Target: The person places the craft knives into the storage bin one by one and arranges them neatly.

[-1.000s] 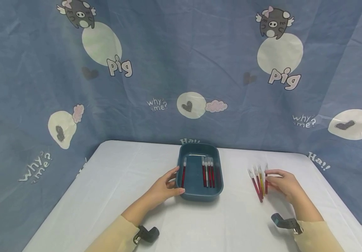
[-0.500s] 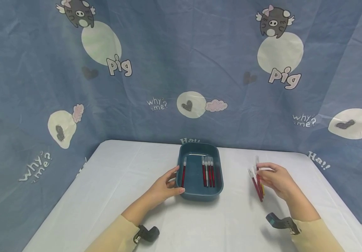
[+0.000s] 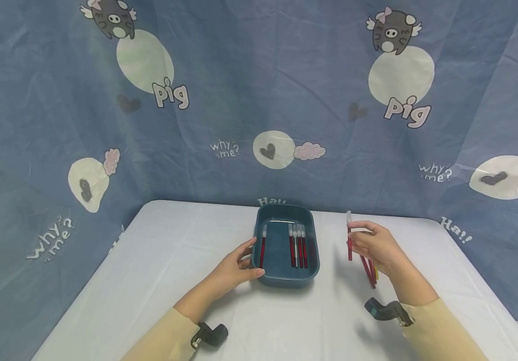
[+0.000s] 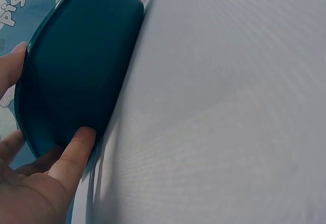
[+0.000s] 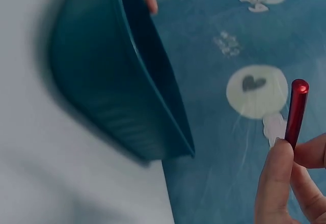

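Note:
My left hand [image 3: 231, 271] holds the dark teal tray [image 3: 288, 284] by its left side, thumb at the near corner. In the left wrist view, the fingers lie against the tray's wall [image 4: 86, 66]. My right hand [image 3: 378, 249] pinches a slim red pen-shaped tool with a translucent cap [image 3: 349, 235], upright above the table, right of the tray. The right wrist view shows its rounded red metallic end [image 5: 297, 107]. Inside the tray, one red capped tool [image 3: 263, 246] lies at the left and several red and silver ones [image 3: 300, 246] lie side by side at the right.
More capped tools, red [image 3: 369, 273] and yellow [image 3: 377, 273], lie on the white table [image 3: 286, 326], partly hidden behind my right hand. A blue printed cloth [image 3: 240, 100] hangs behind the table. Each wrist wears a dark camera mount [image 3: 385, 309].
My right hand has lifted the red capped tool from beside the loose ones and carried it left toward the tray. The left hand and tray have stayed in place.

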The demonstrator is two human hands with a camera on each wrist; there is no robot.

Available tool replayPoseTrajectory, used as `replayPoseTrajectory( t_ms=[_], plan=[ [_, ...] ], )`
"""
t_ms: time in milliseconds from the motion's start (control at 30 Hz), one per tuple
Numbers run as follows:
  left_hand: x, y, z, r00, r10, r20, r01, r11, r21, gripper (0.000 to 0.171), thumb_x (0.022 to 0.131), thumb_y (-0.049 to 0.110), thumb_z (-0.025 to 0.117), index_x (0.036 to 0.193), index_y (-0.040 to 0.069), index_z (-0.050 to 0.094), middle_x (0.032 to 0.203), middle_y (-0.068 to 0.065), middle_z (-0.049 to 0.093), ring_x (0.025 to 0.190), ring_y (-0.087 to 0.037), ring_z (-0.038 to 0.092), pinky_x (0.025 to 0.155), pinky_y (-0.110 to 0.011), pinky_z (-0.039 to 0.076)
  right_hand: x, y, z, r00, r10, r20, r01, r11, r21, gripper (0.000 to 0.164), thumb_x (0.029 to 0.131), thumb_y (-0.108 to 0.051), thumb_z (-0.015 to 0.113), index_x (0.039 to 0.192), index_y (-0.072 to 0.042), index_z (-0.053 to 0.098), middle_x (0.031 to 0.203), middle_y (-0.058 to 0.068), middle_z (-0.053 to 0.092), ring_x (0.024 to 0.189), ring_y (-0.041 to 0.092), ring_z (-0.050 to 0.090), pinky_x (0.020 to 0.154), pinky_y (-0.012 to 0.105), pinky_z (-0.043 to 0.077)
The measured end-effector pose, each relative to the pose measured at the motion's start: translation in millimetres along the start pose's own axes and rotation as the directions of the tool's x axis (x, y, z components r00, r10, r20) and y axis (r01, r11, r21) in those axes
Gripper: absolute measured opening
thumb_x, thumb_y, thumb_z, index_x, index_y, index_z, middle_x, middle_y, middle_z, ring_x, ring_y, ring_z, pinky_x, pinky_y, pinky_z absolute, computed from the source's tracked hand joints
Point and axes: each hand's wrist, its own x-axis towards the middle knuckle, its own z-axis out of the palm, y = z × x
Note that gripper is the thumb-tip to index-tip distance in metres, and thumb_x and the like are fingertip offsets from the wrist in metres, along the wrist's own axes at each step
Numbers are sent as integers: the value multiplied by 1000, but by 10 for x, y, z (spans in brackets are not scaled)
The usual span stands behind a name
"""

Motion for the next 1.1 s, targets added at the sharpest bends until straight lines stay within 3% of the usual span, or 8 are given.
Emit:
replayPoseTrajectory(
  t_ms=[367, 667, 900, 1100],
  plan=[
    [-1, -1, -2, 1000, -4, 0, 4, 1000, -4, 89, 86, 23, 82, 158, 26, 30, 156, -18, 38, 138, -38, 44, 108, -53, 42, 100, -123, 319, 999, 10, 41, -12, 999, 44, 36, 94, 0, 62, 129, 4, 55, 100, 7, 63, 86, 14, 66, 81, 25, 58],
    [-2, 7, 7, 1000, -6, -9, 6, 1000, 11, 89, 86, 22, 81, 159, 26, 30, 156, -19, 38, 138, -38, 44, 108, -54, 41, 196, -179, 566, 996, 0, 90, -11, 994, 113, 41, 95, 0, 63, 133, 8, 51, 106, 12, 61, 85, 15, 65, 78, 24, 58],
    [-6, 10, 10, 1000, -9, -8, 9, 1000, 14, 89, 86, 23, 81, 159, 25, 30, 155, -18, 39, 138, -39, 44, 108, -54, 41, 265, -155, 815, 992, -14, 127, 1, 995, 96, 43, 93, 3, 61, 133, 12, 49, 100, 12, 62, 74, 10, 62, 70, 21, 57],
    [12, 1, 3, 1000, -13, -6, 13, 1000, 10, 90, 86, 23, 82, 159, 25, 29, 156, -18, 38, 139, -39, 43, 108, -54, 41, 376, -113, 1003, 987, -33, 156, 22, 997, 68, 35, 92, 4, 59, 126, 10, 55, 92, 7, 64, 75, 11, 63, 69, 23, 58]
  ],
)
